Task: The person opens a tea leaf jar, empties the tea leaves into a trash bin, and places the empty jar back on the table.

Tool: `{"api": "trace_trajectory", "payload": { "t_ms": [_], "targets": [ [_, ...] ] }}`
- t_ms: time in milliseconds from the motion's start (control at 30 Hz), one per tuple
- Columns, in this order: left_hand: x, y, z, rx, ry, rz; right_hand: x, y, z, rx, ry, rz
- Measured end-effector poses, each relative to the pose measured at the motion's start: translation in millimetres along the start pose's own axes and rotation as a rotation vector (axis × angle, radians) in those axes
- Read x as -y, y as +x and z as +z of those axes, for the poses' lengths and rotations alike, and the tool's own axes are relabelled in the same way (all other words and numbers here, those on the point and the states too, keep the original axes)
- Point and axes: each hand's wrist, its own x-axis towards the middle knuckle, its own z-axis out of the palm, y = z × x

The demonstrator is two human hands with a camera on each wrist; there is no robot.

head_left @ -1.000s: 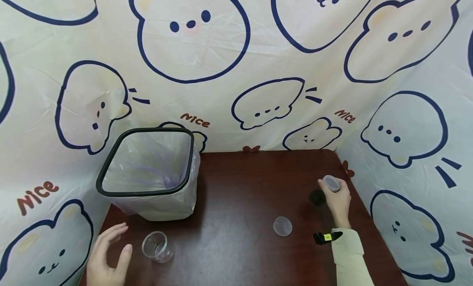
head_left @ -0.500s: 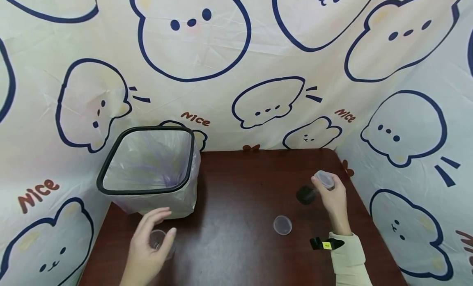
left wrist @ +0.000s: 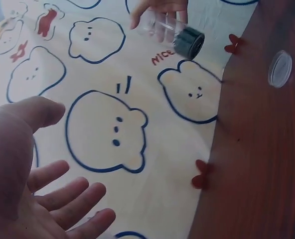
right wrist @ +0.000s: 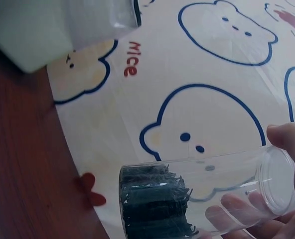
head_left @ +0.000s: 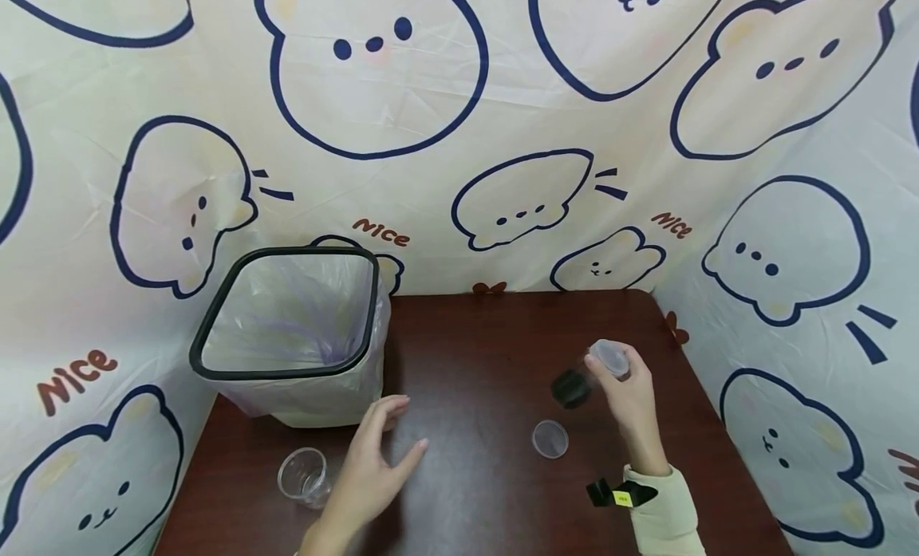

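My right hand [head_left: 635, 408] grips a clear plastic jar [right wrist: 237, 184] near its neck, at the right of the table. The jar leans, its base pointing left; thin black strips [right wrist: 152, 201] are packed in its lower part. Empty and relaxed, my left hand [head_left: 368, 476] hovers over the table front, thumb and fingers spread apart. Just left of that wrist stands a second clear jar [head_left: 300, 474], partly hidden by the forearm. A round translucent lid [head_left: 550, 439] lies flat on the table between the hands.
A pale bin [head_left: 316, 416] with a black rim and a plastic liner stands at the back left of the brown table [head_left: 467, 364]. Cartoon-printed cloth [head_left: 402, 189] rises behind the table and along its sides. A black wrist strap [head_left: 623, 494] sits on the right wrist.
My left hand has swept right, passing over the second jar to the table's front middle. My right hand has brought its jar left and tilted it further over. The lid has stayed put.
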Motion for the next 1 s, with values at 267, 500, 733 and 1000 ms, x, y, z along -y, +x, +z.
{"api": "trace_trajectory", "payload": {
  "t_ms": [267, 500, 733, 1000],
  "targets": [
    [5.4, 8.9, 22.2, 0.115, 0.036, -0.140, 8.8, -12.4, 17.0, 0.002, 0.048, -0.033],
    [8.4, 15.2, 41.4, 0.189, 0.070, -0.200, 9.9, -23.6, 31.6, 0.039, 0.140, -0.071],
    [9.2, 24.9, 67.6, 0.236, 0.110, -0.183, 6.0, -36.1, 54.1, 0.104, 0.203, -0.079],
    [8.3, 31.4, 93.1, 0.279, 0.103, -0.184, 3.5, -54.4, 80.3, 0.201, 0.257, -0.135]
  ]
}}
